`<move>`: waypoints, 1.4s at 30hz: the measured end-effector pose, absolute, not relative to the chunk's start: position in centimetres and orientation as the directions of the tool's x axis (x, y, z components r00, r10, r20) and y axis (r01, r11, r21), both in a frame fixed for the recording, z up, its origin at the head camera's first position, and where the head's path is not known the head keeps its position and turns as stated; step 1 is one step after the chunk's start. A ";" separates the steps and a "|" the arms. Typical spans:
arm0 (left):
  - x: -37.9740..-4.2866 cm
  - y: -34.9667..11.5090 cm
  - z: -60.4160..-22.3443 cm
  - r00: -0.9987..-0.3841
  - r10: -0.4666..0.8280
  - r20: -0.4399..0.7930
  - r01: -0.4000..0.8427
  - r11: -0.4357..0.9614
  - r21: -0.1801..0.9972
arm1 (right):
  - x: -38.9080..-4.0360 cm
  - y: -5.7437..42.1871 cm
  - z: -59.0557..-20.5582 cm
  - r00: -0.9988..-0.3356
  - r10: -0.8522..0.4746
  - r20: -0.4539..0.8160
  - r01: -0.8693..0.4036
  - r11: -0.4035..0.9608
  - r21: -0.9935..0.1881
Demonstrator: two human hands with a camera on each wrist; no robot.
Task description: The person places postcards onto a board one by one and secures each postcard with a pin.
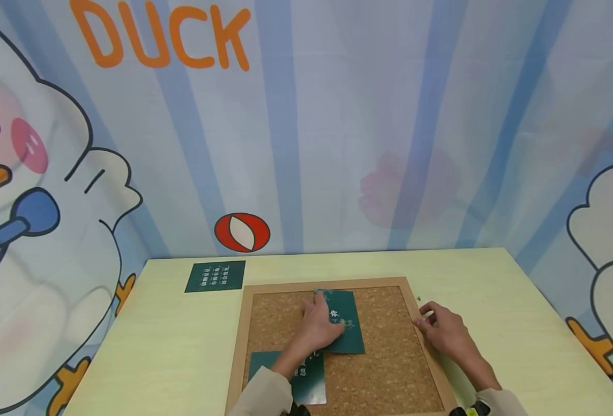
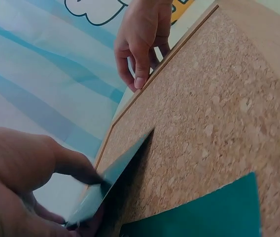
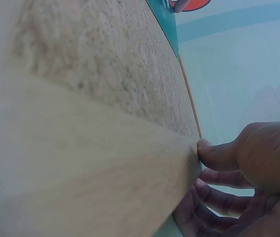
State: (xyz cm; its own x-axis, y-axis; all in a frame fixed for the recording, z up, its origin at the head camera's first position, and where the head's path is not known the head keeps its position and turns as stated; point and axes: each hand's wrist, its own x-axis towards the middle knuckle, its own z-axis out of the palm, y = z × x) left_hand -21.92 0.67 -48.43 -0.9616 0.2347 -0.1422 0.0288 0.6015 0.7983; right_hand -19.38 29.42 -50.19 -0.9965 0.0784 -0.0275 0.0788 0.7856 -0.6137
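My left hand (image 1: 316, 326) pinches a dark green card (image 1: 350, 329) with white print over the upper middle of a wood-framed cork board (image 1: 384, 323). In the left wrist view, that card (image 2: 125, 165) stands tilted, partly raised off the cork. Under my left forearm, a second green card (image 1: 312, 384) lies on the board's lower left, partly hidden by the sleeve. My right hand (image 1: 449, 335) grips the board's right edge. The right wrist view has its thumb against the wooden frame (image 3: 115, 163) and the other fingers curled by the outer side.
Another dark green card (image 1: 215, 276) with white text lies on the pale yellow table (image 1: 171, 346), beyond the board's far left corner. Behind the table hangs a blue striped backdrop (image 1: 332, 144) with cartoon ducks and a red ball print.
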 end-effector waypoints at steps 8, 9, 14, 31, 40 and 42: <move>-22.9 0.6 -48.2 -0.947 0.302 -0.109 0.142 0.699 0.701 | -19.2 29.4 -50.3 -0.996 0.083 -0.022 0.078 0.779 -0.623; -23.0 0.6 -48.2 -0.946 0.307 -0.105 0.158 0.720 0.676 | -19.2 29.4 -50.3 -0.996 0.083 -0.022 0.079 0.778 -0.624; -23.4 0.6 -48.1 -0.941 0.328 -0.089 0.226 0.799 0.558 | -19.2 29.4 -50.4 -0.996 0.088 -0.026 0.084 0.774 -0.627; -25.8 -1.0 -48.8 -0.900 0.434 0.029 0.432 0.882 0.191 | -19.4 29.3 -50.2 -0.996 0.083 -0.045 0.093 0.780 -0.619; -27.2 -2.0 -49.1 -0.879 0.477 0.004 0.465 0.855 0.229 | -19.4 29.4 -49.9 -0.997 0.061 -0.047 0.077 0.784 -0.616; -27.4 -2.0 -49.3 -0.879 0.478 0.000 0.465 0.854 0.233 | -19.1 29.7 -49.9 -0.999 0.037 -0.037 0.052 0.783 -0.621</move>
State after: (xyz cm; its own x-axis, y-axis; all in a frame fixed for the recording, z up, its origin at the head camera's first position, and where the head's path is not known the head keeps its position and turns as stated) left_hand -27.37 -1.99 -49.34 -0.8785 0.4777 0.0001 0.4646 0.8543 0.2331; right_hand -19.09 29.74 -49.90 -0.9987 0.0367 -0.0367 0.0515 0.7825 -0.6205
